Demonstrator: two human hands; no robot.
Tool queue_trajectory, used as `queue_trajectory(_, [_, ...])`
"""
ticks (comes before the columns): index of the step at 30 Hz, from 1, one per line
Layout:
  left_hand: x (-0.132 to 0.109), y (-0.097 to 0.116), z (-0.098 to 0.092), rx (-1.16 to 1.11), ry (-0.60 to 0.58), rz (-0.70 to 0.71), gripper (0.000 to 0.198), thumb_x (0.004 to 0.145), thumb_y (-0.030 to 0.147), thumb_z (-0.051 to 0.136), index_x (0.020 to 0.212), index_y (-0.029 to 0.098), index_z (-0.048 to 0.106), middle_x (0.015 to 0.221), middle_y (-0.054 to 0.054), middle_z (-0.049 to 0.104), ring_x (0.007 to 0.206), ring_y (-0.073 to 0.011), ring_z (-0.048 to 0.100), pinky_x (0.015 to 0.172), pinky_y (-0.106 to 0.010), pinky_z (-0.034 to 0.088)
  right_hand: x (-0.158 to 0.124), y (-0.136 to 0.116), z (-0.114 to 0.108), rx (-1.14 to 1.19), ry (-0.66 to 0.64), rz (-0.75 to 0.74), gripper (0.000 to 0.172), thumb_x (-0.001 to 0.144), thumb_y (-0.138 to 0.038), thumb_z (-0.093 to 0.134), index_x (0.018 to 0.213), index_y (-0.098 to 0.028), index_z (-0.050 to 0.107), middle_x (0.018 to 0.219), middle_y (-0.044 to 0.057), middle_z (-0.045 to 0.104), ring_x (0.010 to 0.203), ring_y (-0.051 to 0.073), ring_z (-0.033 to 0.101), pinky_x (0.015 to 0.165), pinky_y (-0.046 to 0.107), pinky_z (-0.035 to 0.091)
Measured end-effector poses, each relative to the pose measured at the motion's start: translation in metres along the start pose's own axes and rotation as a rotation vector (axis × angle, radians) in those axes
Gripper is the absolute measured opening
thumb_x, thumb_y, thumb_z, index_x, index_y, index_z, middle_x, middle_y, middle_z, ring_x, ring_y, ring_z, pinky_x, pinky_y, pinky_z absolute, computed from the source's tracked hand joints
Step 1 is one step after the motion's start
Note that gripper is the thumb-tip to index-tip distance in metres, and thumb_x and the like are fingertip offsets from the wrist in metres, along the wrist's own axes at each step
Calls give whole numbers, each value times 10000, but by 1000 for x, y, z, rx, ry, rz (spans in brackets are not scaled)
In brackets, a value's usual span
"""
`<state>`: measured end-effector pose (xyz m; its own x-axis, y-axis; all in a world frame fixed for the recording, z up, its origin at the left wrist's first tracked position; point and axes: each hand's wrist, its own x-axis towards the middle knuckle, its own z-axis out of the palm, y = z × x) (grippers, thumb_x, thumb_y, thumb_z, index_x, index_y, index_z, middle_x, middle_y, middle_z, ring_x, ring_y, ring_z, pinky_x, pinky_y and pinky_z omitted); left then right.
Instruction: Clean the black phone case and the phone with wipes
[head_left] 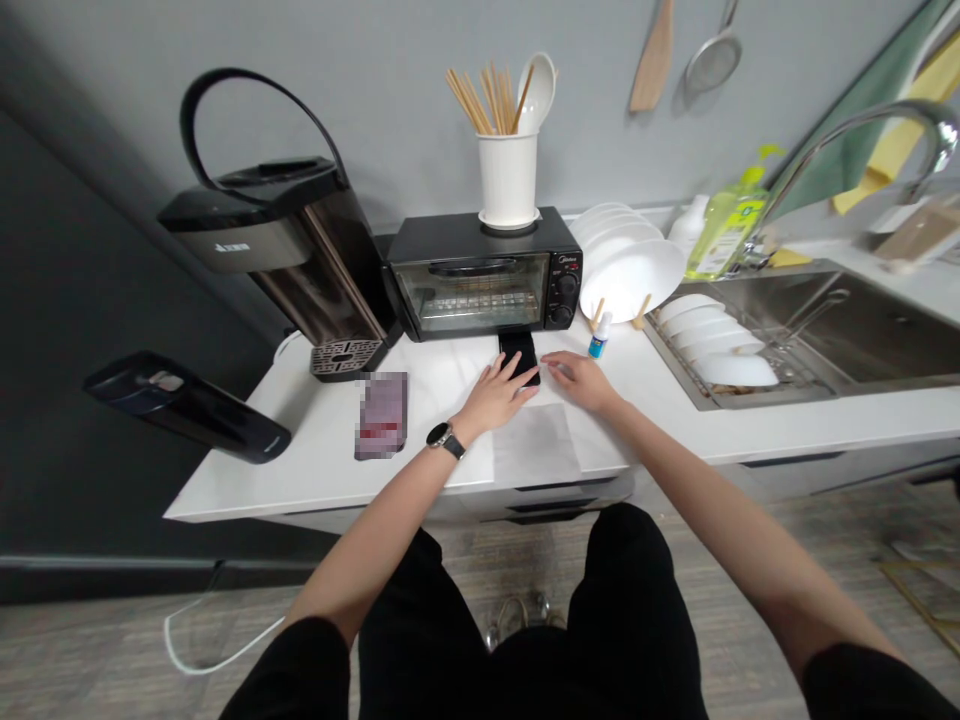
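From where I stand, it's a black smartphone, or a slab very like one (517,345), thin, rectangular and lying flat on the white countertop (454,365). Its upward face is plain dark; whether that's screen or back, I can't make out. It lies lengthwise, a touch askew, its far end at the foot of the toaster oven (480,275), below the right half of the glass door. The left hand's (495,395) spread fingers cover much of its middle, and the right hand's (577,378) fingertips sit at its right edge.

The left hand (491,398) lies across a black phone (516,346).
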<state>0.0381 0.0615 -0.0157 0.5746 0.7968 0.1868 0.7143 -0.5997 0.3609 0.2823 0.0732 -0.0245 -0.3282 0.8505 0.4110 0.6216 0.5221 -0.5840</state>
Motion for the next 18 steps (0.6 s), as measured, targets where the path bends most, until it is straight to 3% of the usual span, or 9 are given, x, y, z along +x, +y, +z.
queue_trajectory(4, [2,-9,-4,-85,65,114,386,1037,520,552,1263,252,712,1586,-96,533,1584,-318,353,1302,-526,325,13,18,1,-8,44,10,332,1008,-356,479,1125,-205,750,1128,109,768,1006,261,729,944,415,580])
queue_trajectory(6, [-1,-16,-10,-134,81,129,287,1009,489,617,1122,252,731,1490,-86,597,1523,-285,451,1266,-473,394,12,22,1,-9,67,31,325,1003,-365,489,1147,-203,732,1123,111,744,910,247,718,868,401,584])
queue_trajectory(7, [-2,-20,-12,-131,88,108,301,973,487,675,1151,248,714,1489,-97,589,1502,-290,477,1247,-474,416,10,23,2,-11,82,49,328,998,-371,500,1174,-200,718,1135,115,731,861,240,709,843,405,582])
queue_trajectory(11, [1,-32,-16,-54,56,-14,690,883,482,777,1469,230,515,1563,-148,531,1479,-348,493,1224,-558,412,9,25,5,-17,133,131,388,968,-400,545,1280,-201,663,1216,129,689,745,218,670,844,439,567])
queue_trajectory(14, [3,-37,-21,-145,55,38,677,893,404,758,1493,252,485,1514,-114,590,1409,-319,559,1199,-509,447,10,24,6,12,128,159,418,987,-486,524,1273,-218,670,1213,124,702,765,228,660,867,438,549])
queue_trajectory(18, [2,-36,-28,-196,106,149,749,812,309,808,1488,252,491,1461,-115,589,1344,-301,584,1175,-458,472,12,18,1,110,89,177,531,1021,-660,404,1051,-227,711,918,87,730,775,249,643,829,407,525])
